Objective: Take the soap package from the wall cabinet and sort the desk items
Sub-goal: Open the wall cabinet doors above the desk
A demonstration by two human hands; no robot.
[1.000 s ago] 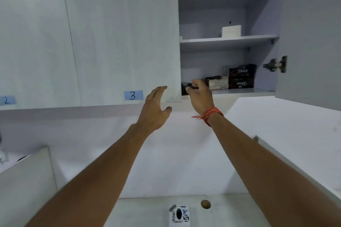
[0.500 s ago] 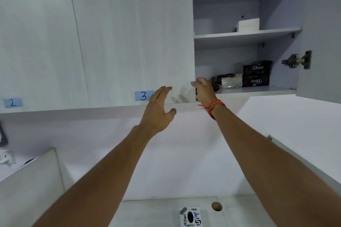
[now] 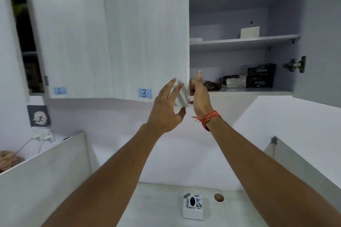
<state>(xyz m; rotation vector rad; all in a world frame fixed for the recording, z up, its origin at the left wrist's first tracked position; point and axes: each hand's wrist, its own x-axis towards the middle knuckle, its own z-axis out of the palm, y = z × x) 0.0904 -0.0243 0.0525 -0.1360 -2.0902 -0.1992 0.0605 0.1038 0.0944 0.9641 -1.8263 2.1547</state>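
Observation:
The wall cabinet's right bay stands open. On its bottom shelf (image 3: 258, 90) sit two stacked dark Dove soap boxes (image 3: 261, 75), a silver-ended package (image 3: 234, 81) and a dark wrapped package (image 3: 212, 85). My right hand (image 3: 200, 97), with a red thread on the wrist, holds the free edge of the cabinet door marked 3 (image 3: 144, 42) at its lower corner, fingers behind and thumb below. My left hand (image 3: 166, 108) is open with fingers spread, just in front of that same corner. The corner looks swung out slightly.
The right bay's own door (image 3: 323, 42) hangs open at the far right with a hinge (image 3: 295, 64) showing. A white box (image 3: 250, 32) sits on the upper shelf. On the desk below lie a white printed card (image 3: 192, 206) and a small brown round object (image 3: 219, 197). Side panels flank the desk.
My right hand left the shelf edge and took the edge of door 3. My left hand rose to the same corner. The door's corner has come out a little.

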